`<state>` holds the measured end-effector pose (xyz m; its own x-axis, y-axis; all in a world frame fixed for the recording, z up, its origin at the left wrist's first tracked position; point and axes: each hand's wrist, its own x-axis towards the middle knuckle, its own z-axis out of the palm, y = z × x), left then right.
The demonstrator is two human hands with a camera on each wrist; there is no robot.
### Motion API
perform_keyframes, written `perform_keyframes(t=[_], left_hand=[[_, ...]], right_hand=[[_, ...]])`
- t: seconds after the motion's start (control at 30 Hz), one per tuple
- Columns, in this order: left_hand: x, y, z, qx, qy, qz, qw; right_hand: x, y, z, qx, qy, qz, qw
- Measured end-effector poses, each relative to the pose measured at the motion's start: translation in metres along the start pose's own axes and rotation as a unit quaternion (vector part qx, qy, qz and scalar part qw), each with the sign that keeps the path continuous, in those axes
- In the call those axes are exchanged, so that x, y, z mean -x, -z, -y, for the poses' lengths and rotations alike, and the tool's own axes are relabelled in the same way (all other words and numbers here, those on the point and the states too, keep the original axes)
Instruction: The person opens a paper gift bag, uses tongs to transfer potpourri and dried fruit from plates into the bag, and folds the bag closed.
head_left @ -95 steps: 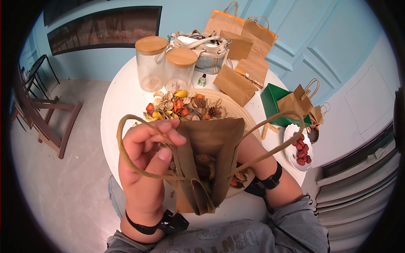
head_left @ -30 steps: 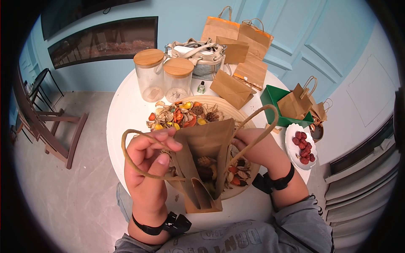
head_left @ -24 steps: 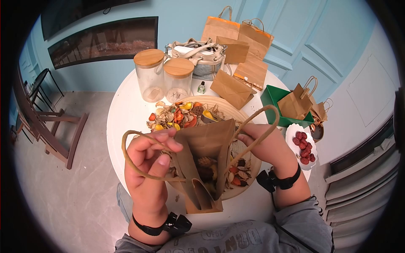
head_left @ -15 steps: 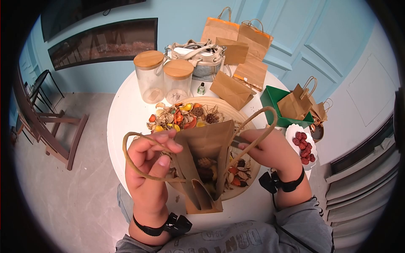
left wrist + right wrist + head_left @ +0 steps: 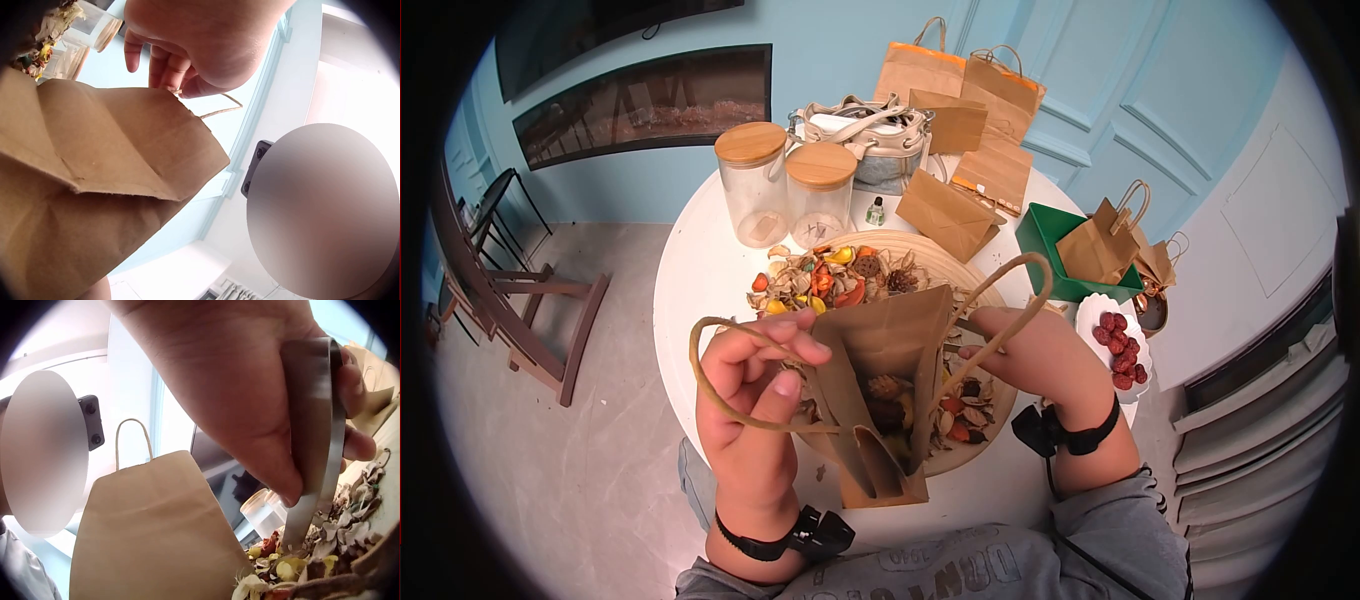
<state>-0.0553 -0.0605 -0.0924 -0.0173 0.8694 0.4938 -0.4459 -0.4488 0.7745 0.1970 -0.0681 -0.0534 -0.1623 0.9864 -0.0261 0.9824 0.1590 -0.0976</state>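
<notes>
My left hand (image 5: pixel 750 385) pinches the near-left rim of a brown paper bag (image 5: pixel 885 325), beside its rope handle. The bag stands with its mouth spread, and a pine cone and other dried pieces lie inside. In the right wrist view my right hand (image 5: pixel 231 381) grips metal tongs (image 5: pixel 309 419) around both arms, their tips down among potpourri (image 5: pixel 331 540) of dried petals. From the head view that right hand sits just right of the bag, behind its other handle, with the tongs mostly hidden. The potpourri lies in a round woven tray (image 5: pixel 965 265) behind the bag.
Two glass jars (image 5: pixel 820 205) with wooden lids, a small green bottle (image 5: pixel 875 211) and a handbag (image 5: pixel 890 150) stand behind the tray. To the right are a green box (image 5: pixel 1040 235) with paper bags and a white dish (image 5: pixel 1090 345) of red dates. More paper bags (image 5: pixel 920 70) stand at the back.
My right hand has come into view from behind the bag and shifted right with the tongs. Earlier their tips showed over the tray near a yellow piece. The left hand keeps its grip on the bag.
</notes>
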Motion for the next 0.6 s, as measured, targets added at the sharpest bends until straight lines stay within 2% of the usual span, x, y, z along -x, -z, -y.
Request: perform_keyframes(t=[0.17, 0.6], left_hand=[[0.0, 0.0, 0.001, -0.001, 0.002, -0.002, 1.0], [0.0, 0.0, 0.001, -0.002, -0.003, -0.001, 1.0]], right_hand=[[-0.005, -0.013, 0.002, -0.066, 0.007, 0.047, 0.997], [-0.01, -0.027, -0.003, -0.082, 0.022, 0.03, 0.996]])
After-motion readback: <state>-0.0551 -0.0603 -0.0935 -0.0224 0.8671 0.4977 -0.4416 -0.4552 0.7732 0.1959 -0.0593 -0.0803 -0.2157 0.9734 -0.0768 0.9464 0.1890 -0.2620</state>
